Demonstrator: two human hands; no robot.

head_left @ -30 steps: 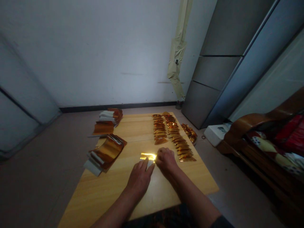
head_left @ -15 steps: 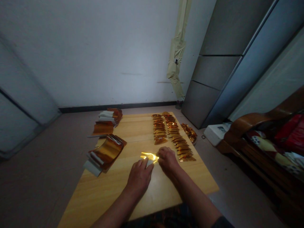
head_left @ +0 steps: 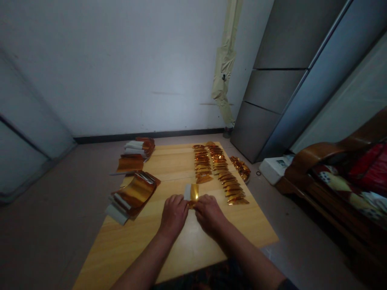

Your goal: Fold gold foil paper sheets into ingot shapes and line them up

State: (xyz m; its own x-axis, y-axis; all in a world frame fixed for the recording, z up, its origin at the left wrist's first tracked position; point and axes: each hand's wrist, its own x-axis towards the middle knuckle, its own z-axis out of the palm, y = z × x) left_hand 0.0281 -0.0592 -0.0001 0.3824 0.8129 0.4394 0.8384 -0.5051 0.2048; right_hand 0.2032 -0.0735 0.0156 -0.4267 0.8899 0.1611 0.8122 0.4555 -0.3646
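A sheet of gold foil paper [head_left: 195, 191], partly folded, with a pale strip on its left, is between my two hands over the table. My left hand [head_left: 175, 211] pinches its near left edge, fingers closed. On the near right edge my right hand [head_left: 209, 210] is closed too, fingertips close to the left ones. The near end of the paper is bent up between the fingertips, and its exact fold is partly hidden. Beyond my hands, folded gold foil pieces [head_left: 202, 161] lie in overlapping rows, with another row [head_left: 231, 185] further right.
Stacks of loose gold foil sheets [head_left: 137, 191] lie on the left of the wooden table [head_left: 169, 241], with a second stack [head_left: 140, 147] behind. Past the right edge is a container of gold pieces [head_left: 241, 169]. A fridge [head_left: 272, 88], a white box [head_left: 273, 169] and a wooden seat [head_left: 320, 161] stand right.
The gold paper has turned, so its bright face now points away from me. My left hand has shifted slightly left, and my right hand has moved nearer to me. Both now pinch its near end.
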